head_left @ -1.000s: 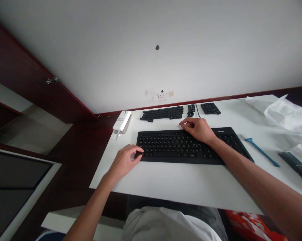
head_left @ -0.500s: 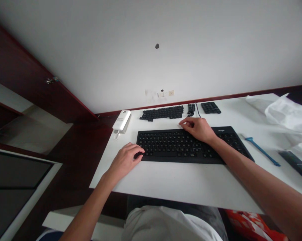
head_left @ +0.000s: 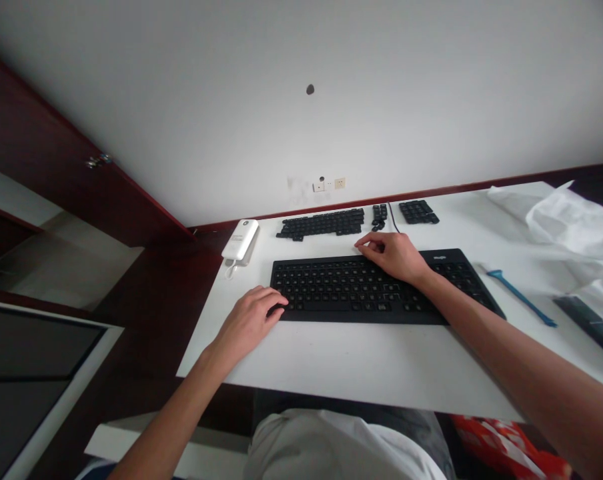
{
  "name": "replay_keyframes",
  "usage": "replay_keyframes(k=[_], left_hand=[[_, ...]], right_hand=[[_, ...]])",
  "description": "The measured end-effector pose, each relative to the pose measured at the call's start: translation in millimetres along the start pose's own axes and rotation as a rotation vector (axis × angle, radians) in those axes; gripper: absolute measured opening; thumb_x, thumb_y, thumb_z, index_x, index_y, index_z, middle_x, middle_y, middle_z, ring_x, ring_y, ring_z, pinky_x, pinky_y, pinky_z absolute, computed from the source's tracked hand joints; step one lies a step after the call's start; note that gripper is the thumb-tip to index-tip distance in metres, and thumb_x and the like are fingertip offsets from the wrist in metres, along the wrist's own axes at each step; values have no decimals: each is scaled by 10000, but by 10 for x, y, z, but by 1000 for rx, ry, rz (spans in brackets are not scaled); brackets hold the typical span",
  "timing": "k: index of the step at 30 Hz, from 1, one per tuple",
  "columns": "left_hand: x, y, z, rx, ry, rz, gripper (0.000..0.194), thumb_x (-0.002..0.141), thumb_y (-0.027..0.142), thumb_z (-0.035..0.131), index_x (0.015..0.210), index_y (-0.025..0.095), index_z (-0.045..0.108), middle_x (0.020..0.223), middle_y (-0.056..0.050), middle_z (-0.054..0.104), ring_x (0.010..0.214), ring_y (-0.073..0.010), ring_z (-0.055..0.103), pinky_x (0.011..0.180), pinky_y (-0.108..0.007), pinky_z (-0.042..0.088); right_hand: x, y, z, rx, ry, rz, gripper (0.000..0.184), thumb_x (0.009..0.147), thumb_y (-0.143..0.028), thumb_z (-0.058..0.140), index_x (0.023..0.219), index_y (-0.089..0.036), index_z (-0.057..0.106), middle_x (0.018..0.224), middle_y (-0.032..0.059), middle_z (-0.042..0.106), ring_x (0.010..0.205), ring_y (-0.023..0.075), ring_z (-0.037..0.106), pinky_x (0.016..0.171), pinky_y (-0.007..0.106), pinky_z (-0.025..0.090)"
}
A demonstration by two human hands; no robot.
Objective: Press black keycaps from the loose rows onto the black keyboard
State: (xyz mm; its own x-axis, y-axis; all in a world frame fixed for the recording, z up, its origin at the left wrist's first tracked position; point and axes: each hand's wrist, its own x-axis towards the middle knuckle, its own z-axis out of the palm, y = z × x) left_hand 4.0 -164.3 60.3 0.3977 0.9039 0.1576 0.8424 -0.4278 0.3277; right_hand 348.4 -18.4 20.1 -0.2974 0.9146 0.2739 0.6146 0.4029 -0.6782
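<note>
A black keyboard (head_left: 331, 289) without most of its keycaps lies across the white table. My left hand (head_left: 251, 317) is at its near left corner, fingers on top and thumb at the front edge, closed on that corner. Over the far edge of the keyboard is my right hand (head_left: 394, 255), its fingertips drawn together in a pinch. Anything between those fingertips is too small or hidden to make out. Loose black keycaps (head_left: 326, 223) sit in rows behind the keyboard, with a small group (head_left: 379, 217) and a number-pad block (head_left: 418, 212) to their right.
A white power bank (head_left: 240, 240) with a short cable stands at the table's left. To the right of the keyboard lie a blue tool (head_left: 521, 297), a dark flat strip (head_left: 589, 325) and crumpled white wrapping (head_left: 561, 217). A wall rises behind the table (head_left: 341, 353).
The whole view has shifted slightly. Both hands keep nearly the same place on the keyboard, and no object has visibly moved.
</note>
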Motion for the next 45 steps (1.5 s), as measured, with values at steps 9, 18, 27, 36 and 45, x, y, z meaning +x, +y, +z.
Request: replay_keyframes(k=[9, 18, 27, 36, 45], left_hand=[[32, 42, -21, 65, -78, -19, 156, 991, 184, 646, 929, 226, 782, 922, -30, 754, 876, -190, 700, 801, -308, 545], [188, 72, -159, 47, -259, -78, 189, 989, 158, 636, 926, 208, 806, 945, -14, 776, 873, -182, 736, 827, -291, 548], [203, 142, -178, 121, -292, -77, 231, 1010, 151, 588, 922, 195, 796, 949, -21, 771, 853, -187, 741, 782, -294, 537], [241, 199, -207, 238, -316, -105, 213, 990, 174, 609, 927, 226, 806, 985, -17, 791, 875, -215, 752, 746, -306, 530], [201, 160, -174, 167, -284, -118, 212, 981, 162, 617, 945, 247, 808, 1006, -5, 797, 926, -213, 755, 829, -317, 552]], right_hand=[[-14, -17, -3, -13, 3, -2, 254, 912, -418, 632, 953, -239, 808, 690, 4, 697, 618, 166, 603, 631, 305, 428], [-15, -16, 1, -23, 3, -9, 247, 909, -415, 637, 953, -245, 810, 687, -5, 692, 622, 162, 604, 637, 299, 428], [-20, -49, -8, -35, -4, 2, 245, 906, -411, 635, 951, -246, 810, 690, 0, 693, 628, 166, 606, 636, 299, 423], [-27, -34, -6, -47, -3, -7, 251, 909, -418, 634, 965, -252, 814, 705, -2, 703, 638, 168, 617, 643, 302, 430], [-12, 0, 4, -36, -9, -14, 261, 910, -437, 634, 956, -249, 810, 721, 1, 713, 651, 170, 622, 655, 307, 436]])
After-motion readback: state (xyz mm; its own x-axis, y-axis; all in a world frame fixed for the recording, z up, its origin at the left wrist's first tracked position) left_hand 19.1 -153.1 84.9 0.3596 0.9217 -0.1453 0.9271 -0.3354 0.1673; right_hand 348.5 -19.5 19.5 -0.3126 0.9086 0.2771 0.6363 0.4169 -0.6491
